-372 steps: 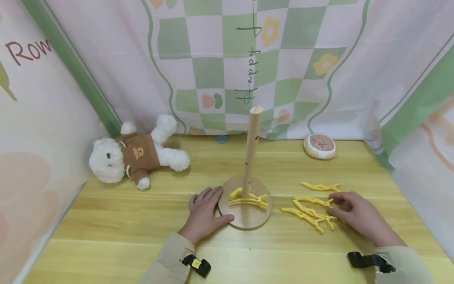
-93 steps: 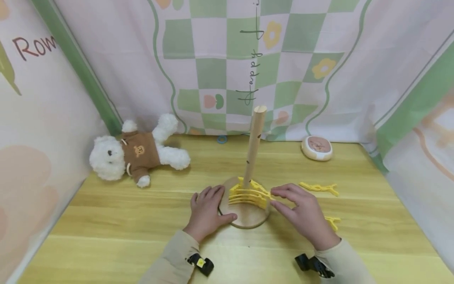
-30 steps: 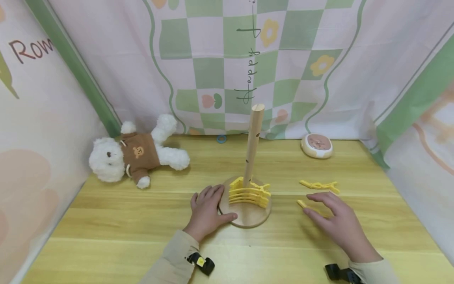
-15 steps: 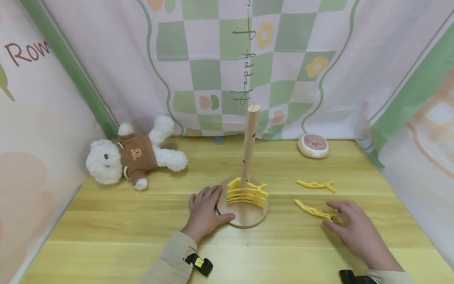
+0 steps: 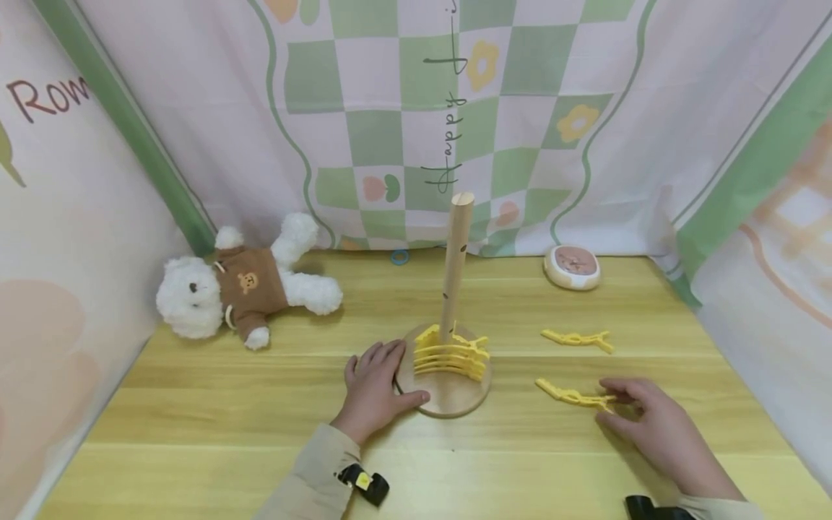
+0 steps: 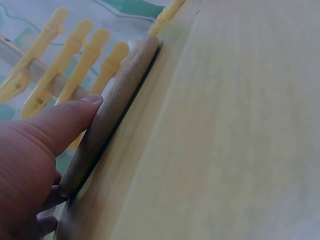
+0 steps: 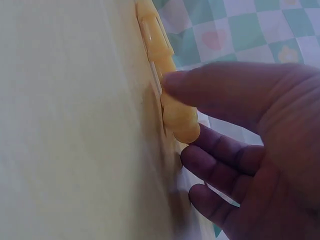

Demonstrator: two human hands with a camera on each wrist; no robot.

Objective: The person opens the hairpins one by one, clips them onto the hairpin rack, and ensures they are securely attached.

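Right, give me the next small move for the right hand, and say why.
Probably bring the near yellow clip towards the wooden post. The right hand has that clip's forked end between thumb and fingers, four similar clips are already on the post, and the left hand holds its round base.

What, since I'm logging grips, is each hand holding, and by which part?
Left hand: wooden stand, by its base rim. Right hand: nearer yellow branch piece, by its forked end, apparently pinched.
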